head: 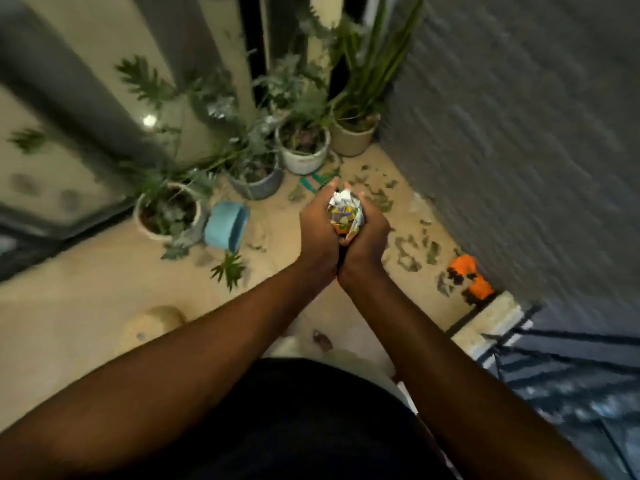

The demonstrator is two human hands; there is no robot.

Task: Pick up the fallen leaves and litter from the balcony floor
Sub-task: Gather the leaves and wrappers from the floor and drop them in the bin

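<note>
A crumpled wad of coloured and white litter (345, 216) is pressed between my two hands at the middle of the view, above the floor. My left hand (318, 233) cups its left side and my right hand (369, 237) cups its right side, wrists touching. Several fallen green leaves (408, 252) lie scattered on the beige balcony floor (86, 292) beyond and to the right of my hands. One larger frond (228, 270) lies on the floor to the left. An orange piece of litter (469, 277) sits by the grey wall at the right.
Several potted plants (303, 147) line the far corner. A tipped blue pot (225, 225) lies beside a white pot (168, 213). A green-handled tool (317, 181) lies near the pots. A beige overturned pot (152, 323) is at lower left. Grey wall (519, 133) right, railing (571, 368) lower right.
</note>
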